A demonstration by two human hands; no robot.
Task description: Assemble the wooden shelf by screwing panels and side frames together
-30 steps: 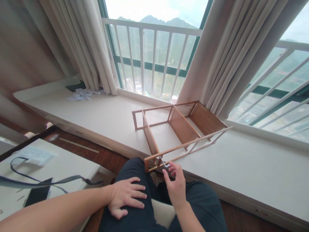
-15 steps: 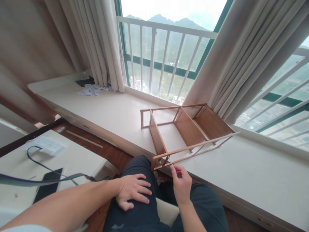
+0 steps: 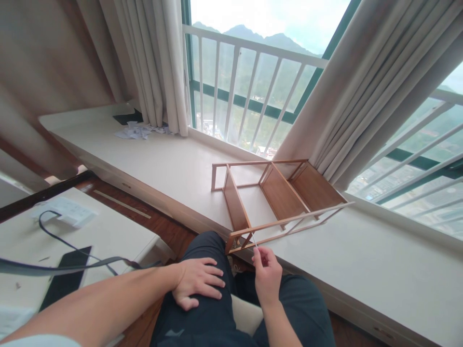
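1. Small wooden shelf frame (image 3: pixel 275 200), lying on its side on the wide cream window ledge (image 3: pixel 173 168), near end reaching the ledge's front edge, far end close to the right curtain (image 3: pixel 365 86).
2. Inside the frame, three brown panels: one upright at the near left, two more deeper toward the curtain; thin rails running along the long sides.
3. Thin metal tool (image 3: pixel 254 239) (probably a small hex key, too fine to tell surely), tip at the near bottom corner of the frame.
4. Right hand (image 3: pixel 266 277) raised just below that corner, thumb and fingertips pinched together on the tool, wrist over the right thigh.
5. Left hand (image 3: pixel 197 283) flat on the left thigh, fingers spread and relaxed, holding nothing, forearm coming in from the lower left.
6. Dark trousers (image 3: pixel 202 323) under both hands, a pale seat cushion (image 3: pixel 246 315) showing between the legs.
7. On the far left part of the ledge, small pile of white paper scraps (image 3: pixel 139 131), beside the left curtain (image 3: pixel 155 62).
8. At the left, white desk (image 3: pixel 108 236) with a dark cable (image 3: pixel 72 260), a black flat device (image 3: pixel 63 282) and a white power strip (image 3: pixel 67 212).
9. Behind all, window with white railing (image 3: pixel 253 72), green hills outside.
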